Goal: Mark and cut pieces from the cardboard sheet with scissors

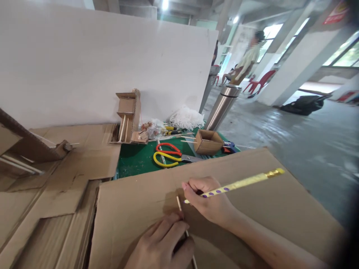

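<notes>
My left hand [165, 243] presses a thin wooden stick [178, 203] down onto a large sheet of cardboard [129, 209], its fingers closed over it. The stick's far end pokes out past the fingertips, and its near end shows below the hand. Just to the right, my right hand [211, 198] grips a yellow pencil with purple dots [244, 184]. The pencil slants up to the right, its tip close beside the stick; whether it touches the cardboard I cannot tell.
Beyond the sheet, red-and-yellow-handled scissors [168, 155], a small cardboard box [209, 142] and a steel flask [223, 106] stand or lie on a green surface [134, 164]. Cardboard structures [129, 116] occupy the left. A white board [106, 63] rises behind. A person [246, 59] is in the background.
</notes>
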### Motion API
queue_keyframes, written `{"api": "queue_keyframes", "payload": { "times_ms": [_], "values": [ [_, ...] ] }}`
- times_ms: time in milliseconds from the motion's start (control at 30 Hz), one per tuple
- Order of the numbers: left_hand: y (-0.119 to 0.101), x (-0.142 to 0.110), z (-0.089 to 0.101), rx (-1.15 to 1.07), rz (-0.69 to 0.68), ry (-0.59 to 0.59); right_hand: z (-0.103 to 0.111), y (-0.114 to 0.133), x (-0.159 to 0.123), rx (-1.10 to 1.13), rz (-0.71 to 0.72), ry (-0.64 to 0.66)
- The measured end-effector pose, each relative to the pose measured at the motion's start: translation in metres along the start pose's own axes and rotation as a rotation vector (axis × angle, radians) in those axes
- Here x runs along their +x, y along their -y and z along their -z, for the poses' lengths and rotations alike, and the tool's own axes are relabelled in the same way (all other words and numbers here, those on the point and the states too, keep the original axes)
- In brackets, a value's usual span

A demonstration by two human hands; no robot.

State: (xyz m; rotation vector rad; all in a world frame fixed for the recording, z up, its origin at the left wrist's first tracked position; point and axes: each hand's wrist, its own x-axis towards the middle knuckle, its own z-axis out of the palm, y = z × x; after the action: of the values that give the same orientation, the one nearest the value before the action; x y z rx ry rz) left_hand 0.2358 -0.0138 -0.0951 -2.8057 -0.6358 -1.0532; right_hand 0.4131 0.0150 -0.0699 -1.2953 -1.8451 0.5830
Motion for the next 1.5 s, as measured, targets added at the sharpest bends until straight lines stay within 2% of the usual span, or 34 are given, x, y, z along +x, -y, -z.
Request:
{"api": "queue_keyframes", "payload": {
  "times_ms": [433,900,1067,1233,1500],
  "values": [
    [-0.0014,0.0046,0.0043,0.015,-0.015,0.061,0.0000,-0.0029,0.0007,0.014,0.027,-0.006],
    [0.0001,0.0040,0.0027,0.008,-0.033,0.055,-0.0008,-0.0040,-0.0005,-0.020,0.036,0.024],
    [-0.0008,0.0046,0.0001,0.011,-0.028,-0.010,-0.0007,-0.0045,-0.0010,-0.013,0.028,0.028],
    [-0.0014,0.0041,0.0022,0.014,-0.039,0.049,-0.0007,-0.0047,-0.0011,-0.002,0.033,0.038],
    [-0.0021,0.0076,0.0026,0.032,-0.033,0.018,-0.0002,-0.0056,-0.0013,0.014,0.044,0.042]
  ]
}}
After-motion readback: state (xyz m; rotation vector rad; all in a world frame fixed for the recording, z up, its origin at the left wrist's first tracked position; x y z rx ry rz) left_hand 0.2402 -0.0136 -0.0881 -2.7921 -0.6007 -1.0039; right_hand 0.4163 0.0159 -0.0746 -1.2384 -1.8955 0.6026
